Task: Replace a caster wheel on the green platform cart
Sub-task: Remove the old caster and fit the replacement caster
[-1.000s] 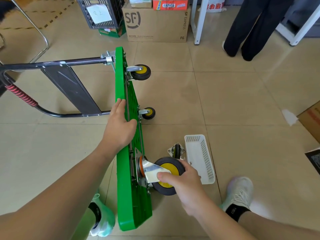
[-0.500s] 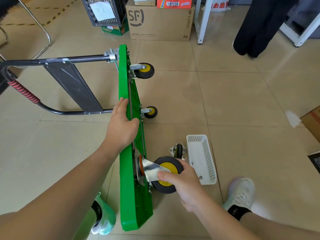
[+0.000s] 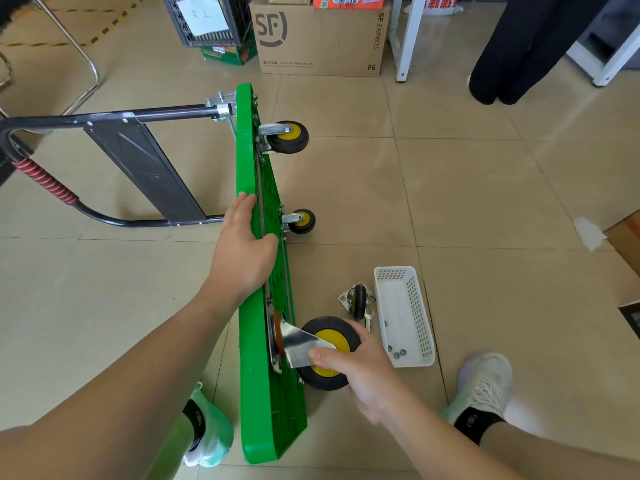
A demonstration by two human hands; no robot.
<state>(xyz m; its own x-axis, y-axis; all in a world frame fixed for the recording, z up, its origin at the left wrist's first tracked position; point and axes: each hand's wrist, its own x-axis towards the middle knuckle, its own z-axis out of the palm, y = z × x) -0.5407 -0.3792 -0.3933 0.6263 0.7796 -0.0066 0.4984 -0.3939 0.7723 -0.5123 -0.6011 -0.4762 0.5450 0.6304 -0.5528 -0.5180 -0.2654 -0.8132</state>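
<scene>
Nearest, two pale shoes stand on the tiled floor, the left shoe [image 3: 211, 441] and the right shoe [image 3: 485, 386], with the green platform cart [image 3: 256, 393] between them, tipped up on its long edge so its ribbed underside faces right. The right hand [image 3: 360, 372] grips the caster wheel [image 3: 337, 337] at the cart's near end: fingers curled round the black tyre, thumb pressed on the shiny bracket [image 3: 298, 344], whose plate sits against the underside.

Just right of this, a loose caster [image 3: 358, 299] lies on the floor beside a small wrench [image 3: 368, 318]. A white basket [image 3: 424, 327] lies right of them, with a few nuts [image 3: 398, 353] in its near end (their exact number is hard to tell).

Further along, the left hand [image 3: 242, 251] clasps the cart's upper edge, fingers almost straight down the left face, thumb hooked over onto the ribbed side. Beyond it two mounted casters stick out to the right, a middle one [image 3: 303, 221] and a far one [image 3: 289, 136]. The black handle [image 3: 104, 119] stretches left from the cart's far end. A cardboard box [image 3: 318, 36] and a dark crate [image 3: 204, 19] stand farthest off, with someone's black trousers [image 3: 512, 46] at far right.
</scene>
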